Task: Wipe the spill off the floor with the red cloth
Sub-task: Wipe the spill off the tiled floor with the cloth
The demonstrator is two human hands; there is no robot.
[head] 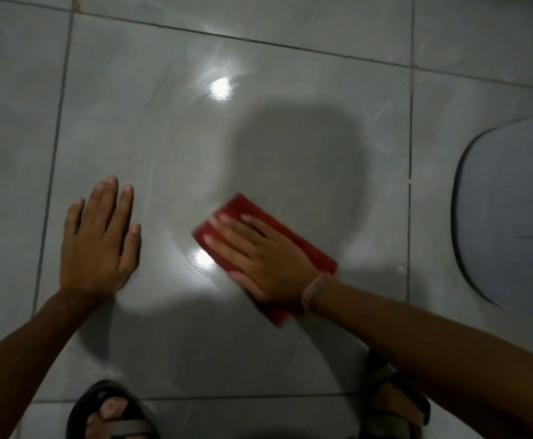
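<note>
A folded red cloth (293, 240) lies flat on the glossy grey floor tile (195, 147), right of centre. My right hand (258, 258) presses down on it with fingers spread, covering its middle; the cloth's edges are blurred. My left hand (98, 239) rests palm-down on the same tile to the left, fingers apart, holding nothing. A wet sheen with a faint curved edge (176, 236) shows on the tile between the two hands, and bright light reflections sit on it. The spill's full outline is hard to tell.
A grey rounded mat (512, 213) lies on the floor at the right edge. My sandalled feet are at the bottom, one at the left (113, 413) and one at the right (395, 403). Dark grout lines divide the tiles.
</note>
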